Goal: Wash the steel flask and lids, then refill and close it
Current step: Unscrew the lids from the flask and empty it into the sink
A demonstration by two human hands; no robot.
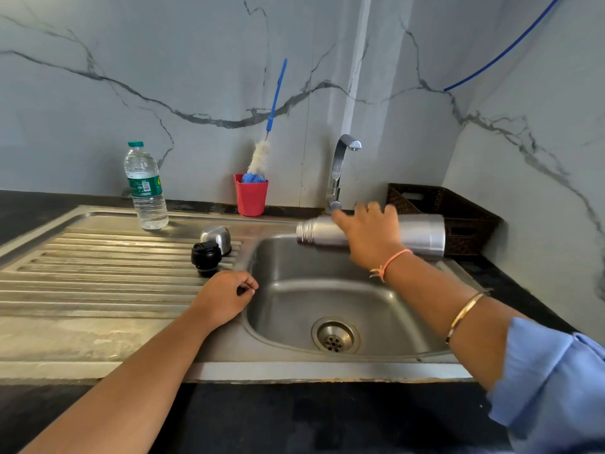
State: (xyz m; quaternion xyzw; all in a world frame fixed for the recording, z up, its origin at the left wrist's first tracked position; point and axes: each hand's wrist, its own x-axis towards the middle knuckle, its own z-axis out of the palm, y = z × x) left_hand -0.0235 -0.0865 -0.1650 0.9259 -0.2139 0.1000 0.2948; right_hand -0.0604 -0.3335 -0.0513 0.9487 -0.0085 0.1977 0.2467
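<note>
Gripping the steel flask [422, 234] round its middle, the right hand [370, 235] holds it sideways above the sink [294, 290], apparently to drain it, while the left hand [226, 296] rests loosely curled and empty near the black lid [206, 257] and steel cap [216, 238], parked on the drainboard [98, 273].

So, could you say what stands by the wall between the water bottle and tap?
A red cup holding a bottle brush, in the head view.
</note>
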